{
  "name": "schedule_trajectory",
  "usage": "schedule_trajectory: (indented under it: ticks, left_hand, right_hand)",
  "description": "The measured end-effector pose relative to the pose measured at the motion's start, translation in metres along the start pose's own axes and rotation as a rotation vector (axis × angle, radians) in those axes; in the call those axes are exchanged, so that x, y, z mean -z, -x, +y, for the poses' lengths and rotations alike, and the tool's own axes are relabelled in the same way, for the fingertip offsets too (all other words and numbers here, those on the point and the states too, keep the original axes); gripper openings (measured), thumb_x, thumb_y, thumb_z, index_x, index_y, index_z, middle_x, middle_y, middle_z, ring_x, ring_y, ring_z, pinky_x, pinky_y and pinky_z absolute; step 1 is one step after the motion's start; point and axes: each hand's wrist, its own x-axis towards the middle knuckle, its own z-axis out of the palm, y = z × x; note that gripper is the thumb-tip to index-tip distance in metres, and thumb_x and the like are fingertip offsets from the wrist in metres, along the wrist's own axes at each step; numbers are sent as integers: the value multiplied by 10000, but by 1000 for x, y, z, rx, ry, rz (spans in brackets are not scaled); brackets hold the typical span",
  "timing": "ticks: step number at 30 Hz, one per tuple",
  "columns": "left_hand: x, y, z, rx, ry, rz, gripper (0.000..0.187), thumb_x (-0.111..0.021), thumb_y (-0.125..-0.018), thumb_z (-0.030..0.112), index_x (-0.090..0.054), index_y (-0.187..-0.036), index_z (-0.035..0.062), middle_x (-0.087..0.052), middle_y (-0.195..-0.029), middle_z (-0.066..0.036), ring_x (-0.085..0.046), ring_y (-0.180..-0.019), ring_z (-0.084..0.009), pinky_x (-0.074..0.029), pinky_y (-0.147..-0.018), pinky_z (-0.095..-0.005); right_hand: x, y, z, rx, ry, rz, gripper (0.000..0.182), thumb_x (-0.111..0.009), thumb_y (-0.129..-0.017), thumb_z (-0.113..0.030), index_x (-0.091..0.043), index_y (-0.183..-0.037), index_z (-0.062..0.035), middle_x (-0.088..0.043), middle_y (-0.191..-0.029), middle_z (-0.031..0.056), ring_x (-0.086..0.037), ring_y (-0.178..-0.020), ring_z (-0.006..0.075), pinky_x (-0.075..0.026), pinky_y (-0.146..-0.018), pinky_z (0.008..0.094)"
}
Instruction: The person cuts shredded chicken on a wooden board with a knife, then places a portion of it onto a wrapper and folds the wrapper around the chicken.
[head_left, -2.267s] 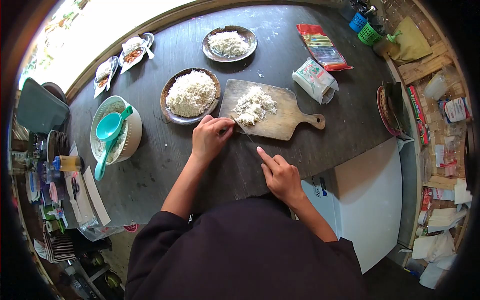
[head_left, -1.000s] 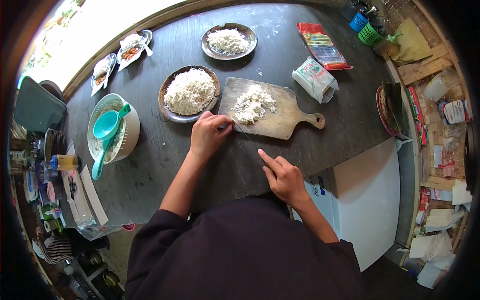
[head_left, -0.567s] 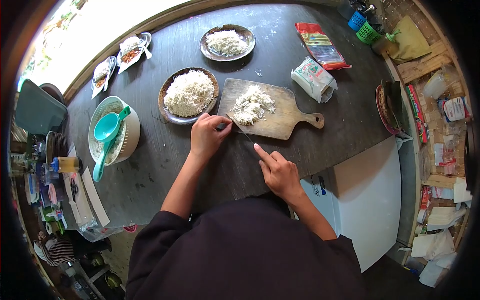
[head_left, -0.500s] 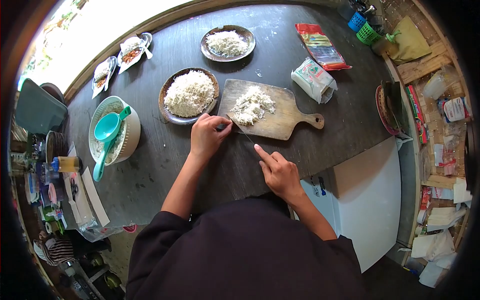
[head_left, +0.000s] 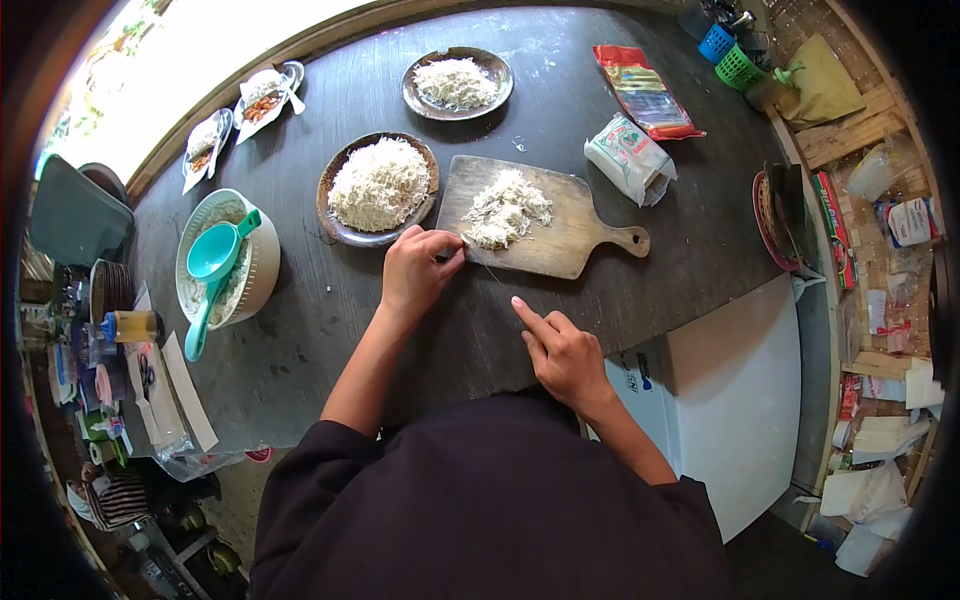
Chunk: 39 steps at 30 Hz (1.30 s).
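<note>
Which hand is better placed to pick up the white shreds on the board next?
Probably the left hand: it's right beside the cutting board, close to the white shreds. The right hand is farther from both.

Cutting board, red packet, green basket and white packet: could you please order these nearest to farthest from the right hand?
From the right hand:
1. Cutting board, just beyond it.
2. White packet, beyond the board's handle.
3. Red packet, behind it.
4. Green basket, far right corner.
</note>
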Motion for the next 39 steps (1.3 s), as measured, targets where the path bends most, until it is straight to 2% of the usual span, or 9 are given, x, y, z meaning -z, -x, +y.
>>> schedule_trajectory:
  ticks: [2,11,16,23,31,34,36,37,39]
  left_hand:
    - [0,-1,-1,-12,-2,2,128,-847,-798,110,-804,-913,76,-815,-975,-11,-692,-800,-207,-578,-769,-344]
    - [-1,-7,-3,-7,-36,-15,140,-844,-804,123,-805,-931,81,-804,-937,-23,-685,-763,-219,-575,-754,-354]
    - [-2,-5,-5,23,-14,-20,122,-837,-814,131,-804,-919,78,-799,-914,-24,-685,-754,-219,-571,-745,-355]
    - [1,-8,-2,21,-31,-43,108,-821,-829,131,-801,-914,67,-800,-930,-41,-710,-818,-235,-574,-788,-370]
    - [-1,-7,-5,11,-3,-33,112,-824,-830,131,-797,-912,61,-800,-941,-44,-711,-852,-244,-571,-805,-376]
    - [1,-8,-3,-7,-22,-25,117,-830,-833,132,-800,-921,61,-790,-913,-54,-702,-791,-235,-569,-760,-370]
    - [3,-8,-1,95,-5,-47,144,-841,-846,140,-814,-967,65,-771,-866,-65,-667,-689,-191,-549,-675,-339]
    - [2,-8,0,93,-4,-47,144,-841,-846,140,-814,-967,65,-771,-866,-65,-667,-689,-191,-549,-675,-339]
    - [-3,-7,-1,158,151,102,169,-853,-857,156,-832,-1003,72,-752,-833,-71,-610,-611,-148,-510,-603,-310]
  right_hand:
    - [-2,-3,2,10,31,-34,515,-676,-1000,-179,-620,-1508,-240,-594,-865,98,-691,-650,322,-589,-626,459]
    - [-10,-15,1,-1,74,-6,496,-653,-1015,-201,-617,-1508,-243,-597,-866,107,-695,-657,342,-596,-641,472]
    - [-8,-12,6,-19,53,13,497,-661,-1012,-197,-620,-1505,-248,-598,-856,97,-691,-660,338,-590,-635,471]
    - [-3,-3,5,36,-25,19,520,-685,-996,-178,-620,-1507,-250,-598,-851,89,-676,-645,317,-583,-622,455]
    - [-4,-7,-1,20,53,-25,513,-665,-1006,-186,-613,-1514,-228,-592,-857,98,-689,-658,315,-591,-632,445]
    - [-9,-10,-1,19,82,-28,506,-655,-1011,-190,-612,-1515,-224,-593,-864,106,-695,-666,321,-595,-639,448]
    - [-10,-12,1,19,84,-26,503,-652,-1014,-191,-612,-1514,-223,-593,-867,110,-696,-669,326,-597,-641,450]
    - [-10,-13,2,18,50,-21,501,-653,-1014,-190,-613,-1513,-225,-591,-865,113,-695,-667,330,-596,-639,453]
    - [-10,-12,4,15,17,-14,500,-654,-1015,-189,-613,-1512,-226,-590,-864,117,-693,-665,334,-596,-636,455]
